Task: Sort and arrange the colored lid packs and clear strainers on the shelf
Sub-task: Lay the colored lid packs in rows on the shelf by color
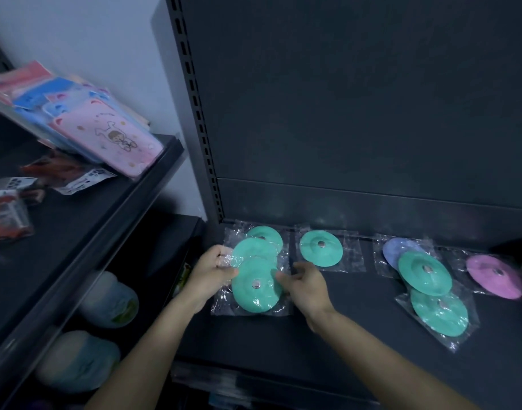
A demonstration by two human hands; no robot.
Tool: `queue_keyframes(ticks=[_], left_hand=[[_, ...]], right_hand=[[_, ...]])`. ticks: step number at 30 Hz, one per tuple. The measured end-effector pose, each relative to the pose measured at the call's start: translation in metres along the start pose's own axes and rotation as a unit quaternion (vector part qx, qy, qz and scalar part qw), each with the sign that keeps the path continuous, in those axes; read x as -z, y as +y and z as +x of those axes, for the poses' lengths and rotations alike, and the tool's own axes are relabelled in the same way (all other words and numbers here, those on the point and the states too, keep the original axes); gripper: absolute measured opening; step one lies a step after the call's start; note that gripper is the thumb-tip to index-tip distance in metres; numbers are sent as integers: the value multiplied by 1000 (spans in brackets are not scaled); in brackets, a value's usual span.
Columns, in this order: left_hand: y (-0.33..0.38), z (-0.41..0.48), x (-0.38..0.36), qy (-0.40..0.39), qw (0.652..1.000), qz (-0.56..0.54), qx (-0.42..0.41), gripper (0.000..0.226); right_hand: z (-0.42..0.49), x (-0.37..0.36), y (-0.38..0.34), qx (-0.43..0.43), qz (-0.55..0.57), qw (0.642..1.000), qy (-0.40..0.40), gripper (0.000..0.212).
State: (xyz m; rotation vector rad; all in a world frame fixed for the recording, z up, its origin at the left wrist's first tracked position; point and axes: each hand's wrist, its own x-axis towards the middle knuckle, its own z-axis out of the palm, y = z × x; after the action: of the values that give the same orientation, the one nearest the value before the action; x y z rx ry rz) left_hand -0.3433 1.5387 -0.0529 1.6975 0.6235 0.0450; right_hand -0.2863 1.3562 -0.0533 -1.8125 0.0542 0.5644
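**A:** Status on the dark metal shelf (327, 335)?

**B:** The left hand (215, 270) pinches the crinkled wrap at the left edge of the nearest teal round lid in a clear plastic pack (255, 287). The right hand (305, 284) is at its right edge with fingers curled toward the rim. It's blurred, so I can't tell if it grips or only touches.

**A:** Where does that pack sit?

**B:** At the left end of the shelf. It's the front of an overlapping row, with two more teal lid packs (253, 250) behind it running toward the back panel. My read: holding both wrap edges keeps the slippery film flat while the pack gets squared onto the pile.

**A:** So teal goes left?

**B:** Looks like it, sorting by colour. A single teal lid pack (321, 248) lies just beside the pile, not touching it, so it's probably next.

**A:** What's left?

**B:** The cluster to the right is mixed. A lilac-blue lid pack (394, 250) is partly under a teal lid pack (425, 273), which overlaps another teal pack (438, 312). A pink-purple lid pack (494, 276) lies near the shelf's right end. I see no clear strainers.

**A:** Risks?

**B:** Film on film — the pile may slide. The neighbouring shelf holds pink and blue pouches (112, 134), which aren't part of this.
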Motion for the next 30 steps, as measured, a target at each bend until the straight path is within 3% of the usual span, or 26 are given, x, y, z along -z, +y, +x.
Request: queue_keyframes(ticks=[3, 6, 10, 13, 18, 26, 30], left_hand=[[1, 10, 5, 19, 996, 79, -30, 26], [-2, 21, 6, 38, 984, 169, -50, 33], [-5, 28, 4, 34, 978, 194, -69, 65], [-3, 31, 3, 37, 980, 185, -60, 76], [-2, 40, 0, -15, 995, 98, -11, 87], [-11, 49, -7, -7, 995, 88, -38, 84], [-12, 51, -4, 3, 990, 135, -48, 92]], right_hand=[[9, -6, -3, 16, -54, 998, -6, 8], [17, -10, -5, 34, -117, 993, 1, 10], [33, -21, 1, 91, -205, 973, 53, 12], [38, -27, 0, 89, -193, 975, 55, 11], [44, -32, -12, 93, -178, 979, 22, 37], [58, -30, -15, 120, -220, 968, 18, 39], [58, -23, -17, 122, -275, 954, 6, 40]])
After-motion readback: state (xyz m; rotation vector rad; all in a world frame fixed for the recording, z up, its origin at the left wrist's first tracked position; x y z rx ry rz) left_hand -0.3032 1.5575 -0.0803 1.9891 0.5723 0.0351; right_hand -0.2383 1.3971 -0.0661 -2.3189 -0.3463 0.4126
